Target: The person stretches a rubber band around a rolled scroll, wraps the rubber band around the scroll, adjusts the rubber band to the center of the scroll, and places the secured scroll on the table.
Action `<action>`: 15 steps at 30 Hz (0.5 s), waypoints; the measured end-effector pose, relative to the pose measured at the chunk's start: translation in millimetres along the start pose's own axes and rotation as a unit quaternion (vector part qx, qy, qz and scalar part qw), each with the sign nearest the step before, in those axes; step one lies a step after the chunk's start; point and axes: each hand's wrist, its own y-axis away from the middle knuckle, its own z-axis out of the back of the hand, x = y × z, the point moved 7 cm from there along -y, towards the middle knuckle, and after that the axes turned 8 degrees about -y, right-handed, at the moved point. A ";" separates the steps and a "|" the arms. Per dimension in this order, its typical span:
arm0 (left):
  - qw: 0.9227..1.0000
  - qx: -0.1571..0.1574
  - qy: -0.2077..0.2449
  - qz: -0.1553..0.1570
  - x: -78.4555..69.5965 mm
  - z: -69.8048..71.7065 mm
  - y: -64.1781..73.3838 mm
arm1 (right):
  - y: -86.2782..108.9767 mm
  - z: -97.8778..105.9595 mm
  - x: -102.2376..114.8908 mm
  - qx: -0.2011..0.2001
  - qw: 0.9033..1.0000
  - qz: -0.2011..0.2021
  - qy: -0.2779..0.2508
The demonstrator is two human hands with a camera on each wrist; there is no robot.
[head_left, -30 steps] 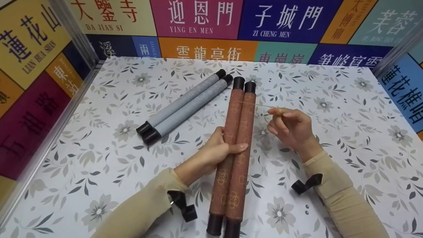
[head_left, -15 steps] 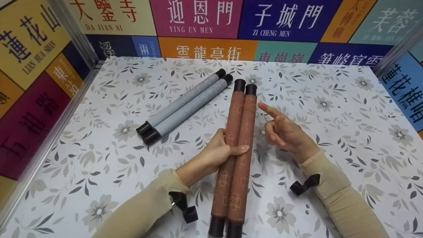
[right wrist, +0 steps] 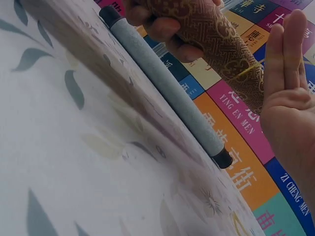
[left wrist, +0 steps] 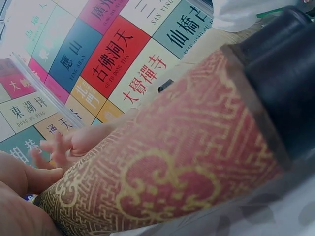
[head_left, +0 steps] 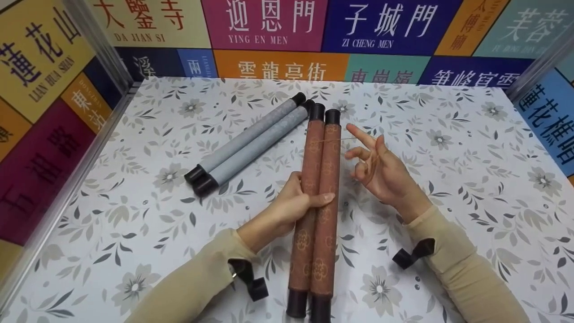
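Two reddish-brown scrolls (head_left: 323, 251) with gold patterns and dark end caps lie side by side in my left hand (head_left: 291, 202), its thumb across their front. In the left wrist view, a brown scroll (left wrist: 167, 167) fills the foreground. My right hand (head_left: 388, 175) is just right of their upper part, index finger stretched out, other fingers partly bent. From the scrolls to these fingers runs a thin yellow elastic band (head_left: 343, 139). The right wrist view shows this yellow band (right wrist: 244, 73) drawn taut, passing behind two straight fingers (right wrist: 293, 54).
Two pale blue-grey scrolls (head_left: 249, 143) with dark caps lie slantwise on the flower-patterned table (head_left: 475, 148), up and left of the brown pair. Panels with large lettering (head_left: 278, 27) stand along the back and both sides.
My right hand has gone from pinching the band to spreading its fingers, with the band against them. The brown scrolls have shifted slightly left; my left hand keeps its grip.
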 end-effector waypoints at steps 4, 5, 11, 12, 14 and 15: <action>1.000 0.002 -0.013 -0.008 -1.1 -1.1 0.7 | 0.9 7.3 3.1 -0.068 0.997 -0.015 0.018; 1.000 0.002 -0.016 -0.009 -1.4 -1.4 1.2 | 1.4 8.4 3.6 -0.080 0.996 -0.022 0.024; 0.999 0.000 -0.028 -0.017 -3.8 -2.6 4.4 | 2.3 5.6 9.1 -0.090 0.996 -0.004 -0.022; 1.000 0.000 -0.026 -0.017 -4.2 -2.8 4.5 | 2.1 4.8 11.1 -0.089 0.995 0.013 -0.040; 1.000 0.000 -0.020 -0.017 -4.7 -3.1 4.4 | 1.6 4.1 15.5 -0.098 0.991 0.054 -0.072; 1.000 0.000 -0.018 -0.017 -5.0 -3.4 4.4 | 1.4 4.2 17.6 -0.106 0.988 0.075 -0.083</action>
